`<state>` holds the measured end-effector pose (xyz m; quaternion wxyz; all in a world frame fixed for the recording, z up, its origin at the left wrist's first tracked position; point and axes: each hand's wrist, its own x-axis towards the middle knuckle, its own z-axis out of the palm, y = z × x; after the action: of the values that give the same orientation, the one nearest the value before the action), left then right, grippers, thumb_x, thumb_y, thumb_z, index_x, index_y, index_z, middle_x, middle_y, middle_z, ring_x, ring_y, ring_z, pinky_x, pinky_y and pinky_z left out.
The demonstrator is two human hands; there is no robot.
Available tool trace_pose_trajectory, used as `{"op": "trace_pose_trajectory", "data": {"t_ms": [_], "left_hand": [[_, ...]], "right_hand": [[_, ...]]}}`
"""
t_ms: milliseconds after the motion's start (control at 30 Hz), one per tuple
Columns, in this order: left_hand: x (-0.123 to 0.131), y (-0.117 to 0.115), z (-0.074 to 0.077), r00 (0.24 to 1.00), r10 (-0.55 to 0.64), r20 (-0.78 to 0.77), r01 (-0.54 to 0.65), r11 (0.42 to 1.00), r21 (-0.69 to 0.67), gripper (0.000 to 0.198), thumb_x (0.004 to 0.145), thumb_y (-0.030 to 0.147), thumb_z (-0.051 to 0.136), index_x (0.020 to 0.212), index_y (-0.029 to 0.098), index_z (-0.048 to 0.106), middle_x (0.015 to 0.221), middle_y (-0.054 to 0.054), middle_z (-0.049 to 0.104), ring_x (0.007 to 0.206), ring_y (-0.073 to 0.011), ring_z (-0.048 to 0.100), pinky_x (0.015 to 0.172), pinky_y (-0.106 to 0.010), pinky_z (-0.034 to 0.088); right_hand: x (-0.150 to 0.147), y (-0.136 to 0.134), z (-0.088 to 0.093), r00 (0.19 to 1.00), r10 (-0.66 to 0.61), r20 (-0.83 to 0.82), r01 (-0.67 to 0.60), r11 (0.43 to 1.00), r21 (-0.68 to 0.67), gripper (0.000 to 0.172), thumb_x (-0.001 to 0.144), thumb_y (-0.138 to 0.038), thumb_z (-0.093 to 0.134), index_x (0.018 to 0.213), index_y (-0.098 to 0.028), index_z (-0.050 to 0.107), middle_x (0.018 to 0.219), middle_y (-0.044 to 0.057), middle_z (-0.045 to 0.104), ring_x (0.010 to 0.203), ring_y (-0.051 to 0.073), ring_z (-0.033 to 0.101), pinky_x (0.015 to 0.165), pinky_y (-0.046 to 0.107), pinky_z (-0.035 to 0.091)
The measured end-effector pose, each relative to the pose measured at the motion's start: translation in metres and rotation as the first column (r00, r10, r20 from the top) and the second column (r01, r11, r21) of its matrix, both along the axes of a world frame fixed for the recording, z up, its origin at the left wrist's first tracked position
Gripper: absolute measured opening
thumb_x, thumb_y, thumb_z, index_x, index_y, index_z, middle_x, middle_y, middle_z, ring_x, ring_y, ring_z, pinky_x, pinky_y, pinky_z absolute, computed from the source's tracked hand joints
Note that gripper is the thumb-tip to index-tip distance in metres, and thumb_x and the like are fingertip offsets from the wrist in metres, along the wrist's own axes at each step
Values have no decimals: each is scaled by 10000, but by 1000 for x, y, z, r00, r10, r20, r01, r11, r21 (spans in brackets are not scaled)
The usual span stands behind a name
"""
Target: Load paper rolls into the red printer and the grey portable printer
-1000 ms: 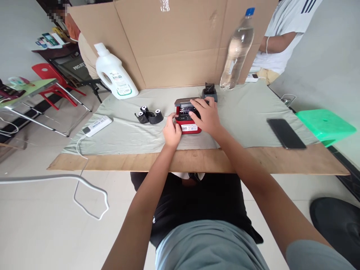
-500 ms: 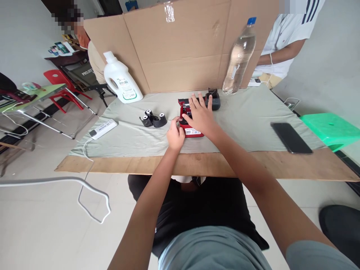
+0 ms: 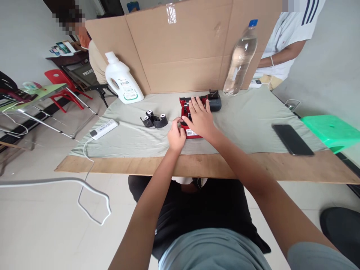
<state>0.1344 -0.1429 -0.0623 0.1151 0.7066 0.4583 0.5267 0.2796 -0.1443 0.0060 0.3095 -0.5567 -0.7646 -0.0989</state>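
A small red-and-black device (image 3: 194, 136) with a white label on its near side lies on the cloth, its top open onto inner parts. My left hand (image 3: 176, 137) is closed at its near left corner, thumb and fingers gripping the edge. Over the top lies my right hand (image 3: 201, 118), fingers outstretched and palm down, hiding much of the inside. A dark grey part with a black piece (image 3: 215, 104) sits just behind the right fingers; I cannot tell whether it joins the device. Left of my hands are rolls of black ribbon (image 3: 154, 120) on white cores.
A cardboard panel (image 3: 180, 56) stands at the back, with a white jug (image 3: 123, 80) and a clear water bottle (image 3: 241, 60) before it. A phone (image 3: 292, 139) lies right, a white power strip (image 3: 104, 129) left. People sit beyond the panel. A green stool (image 3: 332, 127) stands right.
My right hand has shifted slightly toward me and left, covering more of the label. The left hand keeps its hold on the device's corner. The whole view has moved slightly.
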Motion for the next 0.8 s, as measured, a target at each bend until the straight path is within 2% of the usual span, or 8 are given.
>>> {"op": "trace_pose_trajectory", "data": {"t_ms": [167,233,367,467,567,667,733,800], "left_hand": [[0,-2,2,1000,7,-6,-7,1000,-2,415,910,131,447,1310,211,522,1253,-83,714,1000,-186,722,878,-315,572],[0,-2,2,1000,3,-3,-3,1000,-9,417,911,128,453,1314,214,521,1258,-85,712,995,-186,724,877,-316,574],[0,-1,2,1000,4,0,-4,1000,-11,436,898,110,450,1316,213,518,1274,-83,710,1035,-191,720,893,-322,572],[-1,-1,2,1000,3,5,-3,1000,-11,447,888,105,447,1317,212,516,1277,-81,710,1062,-200,717,900,-329,569],[-1,-1,2,1000,-6,10,6,1000,-19,462,874,99,447,1316,215,514,1286,-75,708,1075,-204,714,909,-331,565],[-1,-2,4,1000,-15,20,16,999,-41,476,861,92,449,1316,220,512,1291,-70,705,1046,-198,717,910,-324,560],[-1,-3,4,999,-17,27,19,998,-59,478,858,94,451,1314,222,513,1286,-64,707,980,-190,720,896,-321,558],[-1,-3,5,1000,-16,26,18,997,-74,477,853,96,452,1308,226,515,1281,-56,708,885,-177,715,878,-321,555]], "right_hand": [[-5,-4,-4,999,-28,-22,29,999,45,697,1033,-464,439,1580,-33,398,1660,243,351,1578,395,262,1272,690,101],[-6,-4,-6,999,-30,-24,31,998,47,692,1035,-475,431,1566,-32,424,1632,245,403,1558,395,311,1272,673,129],[-6,-1,-10,998,-53,-37,52,999,-9,678,1048,-479,382,1515,3,483,1435,264,622,1398,391,533,1258,627,201],[-7,1,-11,997,-65,-33,65,998,1,640,1044,-500,380,1434,-31,576,1314,239,703,1295,385,605,1234,611,243],[-6,-1,-9,996,-71,-47,71,997,7,522,1039,-482,407,1223,-94,704,1103,196,768,1124,364,674,1182,569,318],[-2,-4,-1,986,-36,-162,32,999,-27,445,1052,-446,386,972,-181,734,930,130,769,952,317,700,1012,481,457],[5,-1,7,957,-8,-291,-1,999,-32,415,1057,-409,378,933,-206,719,904,98,763,883,282,701,892,420,503],[14,8,16,908,3,-418,-13,1000,-22,334,1041,-341,419,961,-203,712,925,82,766,862,256,707,859,387,523]]}}
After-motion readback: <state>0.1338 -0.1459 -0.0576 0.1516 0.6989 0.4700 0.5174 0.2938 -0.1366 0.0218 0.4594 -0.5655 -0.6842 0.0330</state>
